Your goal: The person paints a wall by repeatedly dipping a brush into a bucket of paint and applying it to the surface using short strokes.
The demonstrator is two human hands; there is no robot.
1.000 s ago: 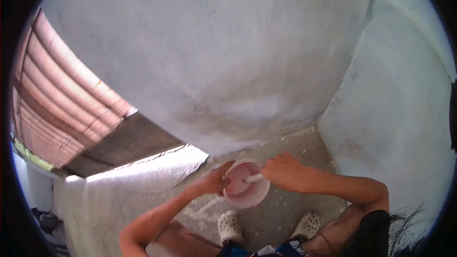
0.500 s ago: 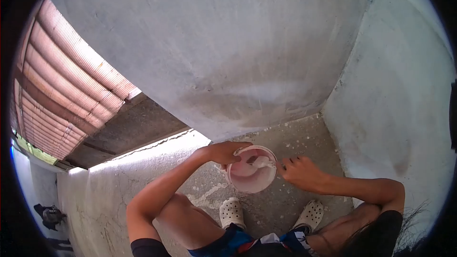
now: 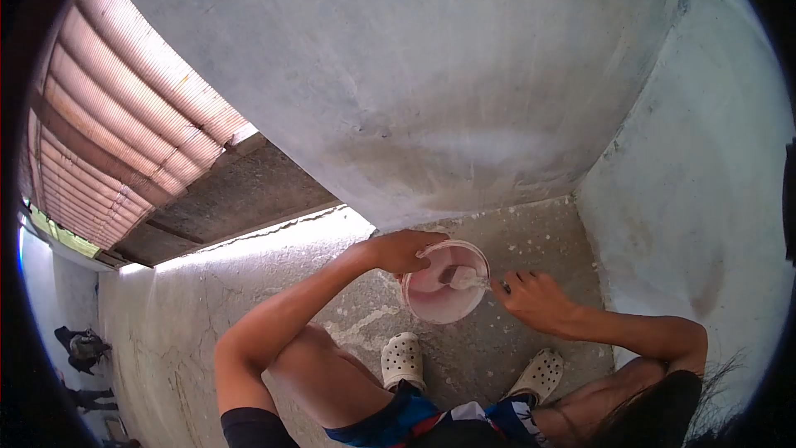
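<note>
A round pinkish-white bucket [image 3: 431,303] is held up over the floor, tilted so that its inside shows. My left hand [image 3: 408,250] grips its upper left rim, with the thumb over the edge. At the bucket's right side, my right hand [image 3: 535,300] is closed on the handle of a tool. The tool's whitish head [image 3: 466,278] lies inside the bucket. Whitish material coats the bucket's inner wall, and its depth cannot be made out.
A grey wall [image 3: 431,58] stands in front, meeting a second wall [image 3: 696,174] at the right. Corrugated sheeting [image 3: 133,91] is at the left. Two pale clogs [image 3: 403,358] are on the stained concrete floor [image 3: 249,290]. Dark items lie far left.
The bucket and my left hand have shifted slightly up and to the right in the view. The tool's head sits a little differently inside the bucket. The camera view has also shifted.
</note>
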